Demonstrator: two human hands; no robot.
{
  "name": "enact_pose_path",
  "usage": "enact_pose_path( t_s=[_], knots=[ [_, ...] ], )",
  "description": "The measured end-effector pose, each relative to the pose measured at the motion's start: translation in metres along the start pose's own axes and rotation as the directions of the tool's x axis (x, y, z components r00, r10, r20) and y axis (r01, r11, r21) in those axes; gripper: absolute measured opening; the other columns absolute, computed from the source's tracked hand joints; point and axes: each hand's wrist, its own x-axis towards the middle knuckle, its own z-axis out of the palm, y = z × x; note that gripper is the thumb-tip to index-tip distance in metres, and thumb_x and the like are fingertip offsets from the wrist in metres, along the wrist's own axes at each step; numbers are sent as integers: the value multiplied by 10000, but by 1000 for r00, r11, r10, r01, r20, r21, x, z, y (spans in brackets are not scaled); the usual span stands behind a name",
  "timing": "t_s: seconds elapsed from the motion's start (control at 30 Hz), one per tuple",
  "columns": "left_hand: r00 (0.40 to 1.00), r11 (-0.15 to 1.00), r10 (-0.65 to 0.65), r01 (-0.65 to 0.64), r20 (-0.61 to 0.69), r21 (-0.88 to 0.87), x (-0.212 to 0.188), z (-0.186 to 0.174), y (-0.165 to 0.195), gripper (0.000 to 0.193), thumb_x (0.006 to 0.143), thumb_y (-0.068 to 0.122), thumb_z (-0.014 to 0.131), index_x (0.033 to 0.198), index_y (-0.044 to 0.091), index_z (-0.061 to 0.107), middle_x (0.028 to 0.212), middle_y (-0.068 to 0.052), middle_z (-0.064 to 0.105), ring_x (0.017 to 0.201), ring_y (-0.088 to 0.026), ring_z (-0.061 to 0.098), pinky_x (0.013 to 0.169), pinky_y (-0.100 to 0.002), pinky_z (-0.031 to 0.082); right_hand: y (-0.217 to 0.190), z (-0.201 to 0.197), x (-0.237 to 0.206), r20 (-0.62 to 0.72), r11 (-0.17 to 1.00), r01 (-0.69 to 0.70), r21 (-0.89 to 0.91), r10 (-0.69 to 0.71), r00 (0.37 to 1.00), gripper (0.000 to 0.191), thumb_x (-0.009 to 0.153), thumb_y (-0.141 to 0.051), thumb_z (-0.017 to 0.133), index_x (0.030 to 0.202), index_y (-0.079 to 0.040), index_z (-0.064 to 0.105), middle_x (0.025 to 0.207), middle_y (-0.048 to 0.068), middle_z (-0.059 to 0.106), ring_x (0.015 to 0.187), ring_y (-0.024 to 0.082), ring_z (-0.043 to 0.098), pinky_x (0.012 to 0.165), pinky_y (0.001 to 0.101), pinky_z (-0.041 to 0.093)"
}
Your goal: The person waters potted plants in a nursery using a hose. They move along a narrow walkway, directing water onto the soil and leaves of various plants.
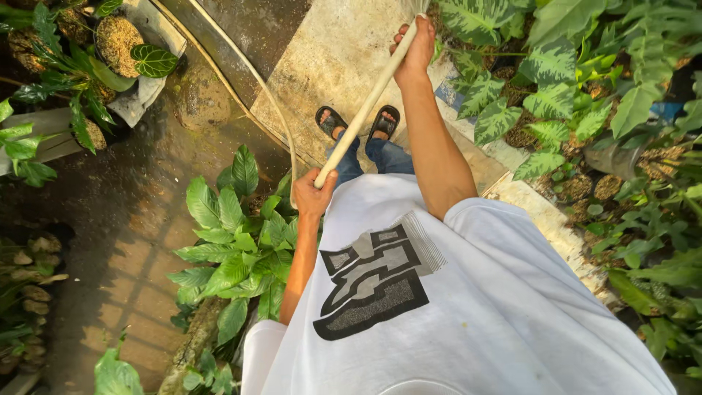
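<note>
I look down my white printed shirt at my sandalled feet. Both hands hold a long pale rod (363,107) that slants from lower left to upper right. My left hand (314,194) is closed around its near end, by my waist. My right hand (417,48) grips it further out, arm stretched forward. A thin pale hose (257,82) runs from the rod's near end, curving away across the ground to the top left. The rod's far tip leaves the top edge of the view.
I stand on a concrete slab (329,58) beside wet dark ground (131,205). Variegated leafy plants (548,66) in pots crowd the right side. A green broad-leaved plant (234,249) grows by my left arm. Potted plants (117,40) stand at top left.
</note>
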Motion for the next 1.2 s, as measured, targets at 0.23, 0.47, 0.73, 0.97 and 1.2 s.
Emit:
enact_pose_path(
  t_s=[0.23, 0.47, 0.73, 0.97, 1.2],
  knots=[
    [985, 997, -50, 40, -163, -67, 8, -28, -25, 382, 905, 308, 782, 697, 41, 604, 521, -48, 431, 508, -123, 373, 471, -355, 342, 59, 97, -9, 240, 990, 27, -142, 8, 971, 330, 975, -327, 618, 1274, -243, 508, 746, 43, 610, 574, 179, 585, 476, 356, 482],
    [976, 993, -77, 56, -203, -106, 35, -62, -25, 389, 912, 305, 786, 691, 35, 612, 527, -49, 454, 511, -131, 392, 475, -355, 354, 80, 148, -7, 157, 970, 48, -237, -10, 988, 274, 959, -293, 658, 1201, -186, 584, 720, 49, 610, 560, 174, 560, 477, 362, 478],
    [988, 983, -135, 124, -72, -138, 60, -80, -10, 363, 887, 332, 781, 687, 62, 644, 505, -40, 518, 473, -118, 461, 457, -357, 382, 75, 159, -9, -49, 970, 23, -243, -36, 998, 142, 957, -260, 615, 1047, -163, 561, 646, 47, 560, 491, 169, 507, 428, 341, 439],
    [984, 984, -89, 63, -154, -164, 83, -100, -10, 336, 951, 264, 716, 752, 12, 614, 548, -96, 435, 518, -148, 374, 488, -369, 368, 100, 241, -11, 220, 969, 120, -215, -71, 973, 157, 958, -270, 631, 1065, -193, 545, 632, 39, 544, 468, 163, 509, 400, 340, 444],
    [988, 978, -46, 15, -146, -210, 116, -112, 8, 241, 948, 250, 698, 865, 24, 707, 546, -88, 473, 509, -130, 446, 478, -351, 385, 81, 273, 7, 335, 932, 317, -174, -247, 909, 206, 1009, -289, 631, 987, -130, 502, 642, 34, 526, 476, 162, 534, 404, 355, 472]
  ],
)
